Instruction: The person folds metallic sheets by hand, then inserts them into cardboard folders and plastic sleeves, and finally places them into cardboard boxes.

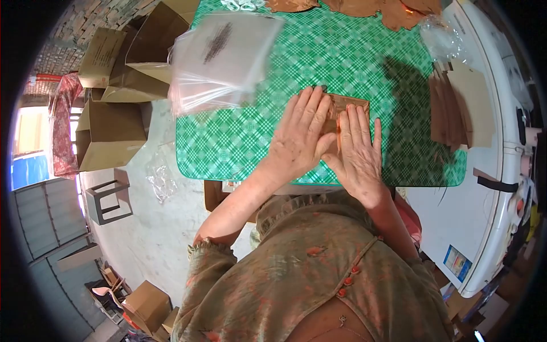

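Note:
A brown, shiny flat piece point(350, 102) lies on the green checked tablecloth point(228, 145) near the table's front edge. Both hands lie flat over it and cover most of it. My left hand point(297, 137) is on its left side, fingers stretched out and pointing away from me. On its right side, my right hand point(360, 151) rests palm down with the fingers extended and the little finger slightly apart. The thumbs come close together between the hands. What lies under the palms is hidden.
Clear plastic bags point(228, 57) are stacked at the table's back left. Brown pieces point(393, 11) lie along the far edge. Flat cardboard pieces point(470, 102) sit at the right, beside a white surface point(456, 228). Open cartons point(117, 122) and a small stool point(108, 202) stand left.

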`<action>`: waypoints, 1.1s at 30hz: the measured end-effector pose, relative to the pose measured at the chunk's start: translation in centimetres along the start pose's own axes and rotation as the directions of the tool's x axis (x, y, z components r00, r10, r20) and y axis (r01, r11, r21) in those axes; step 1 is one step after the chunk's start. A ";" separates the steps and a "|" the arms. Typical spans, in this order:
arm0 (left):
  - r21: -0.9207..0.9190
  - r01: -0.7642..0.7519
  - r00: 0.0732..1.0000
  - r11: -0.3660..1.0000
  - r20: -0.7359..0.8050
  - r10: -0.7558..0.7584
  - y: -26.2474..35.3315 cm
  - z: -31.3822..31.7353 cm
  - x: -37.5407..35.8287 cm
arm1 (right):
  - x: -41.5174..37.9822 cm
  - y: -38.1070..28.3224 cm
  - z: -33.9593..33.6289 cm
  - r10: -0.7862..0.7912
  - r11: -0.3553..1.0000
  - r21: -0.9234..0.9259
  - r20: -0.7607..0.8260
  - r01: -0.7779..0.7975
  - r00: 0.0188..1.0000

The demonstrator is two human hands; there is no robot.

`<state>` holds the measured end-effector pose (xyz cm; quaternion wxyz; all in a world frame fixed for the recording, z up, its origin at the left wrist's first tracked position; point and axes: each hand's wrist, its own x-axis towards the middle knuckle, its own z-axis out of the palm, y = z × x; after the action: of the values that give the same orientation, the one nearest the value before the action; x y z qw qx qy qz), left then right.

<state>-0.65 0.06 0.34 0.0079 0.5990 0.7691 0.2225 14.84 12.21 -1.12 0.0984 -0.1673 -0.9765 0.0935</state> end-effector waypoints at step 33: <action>0.106 0.138 0.988 0.985 -0.089 -0.129 3.2 -0.2 -1.7 | -1.2 3.0 -2.2 -0.229 0.973 0.038 0.139 0.226 0.963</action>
<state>2.71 -0.96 1.18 -0.0424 0.5361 0.8185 0.2021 17.39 14.89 0.17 0.0402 -0.0457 -0.9927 0.1039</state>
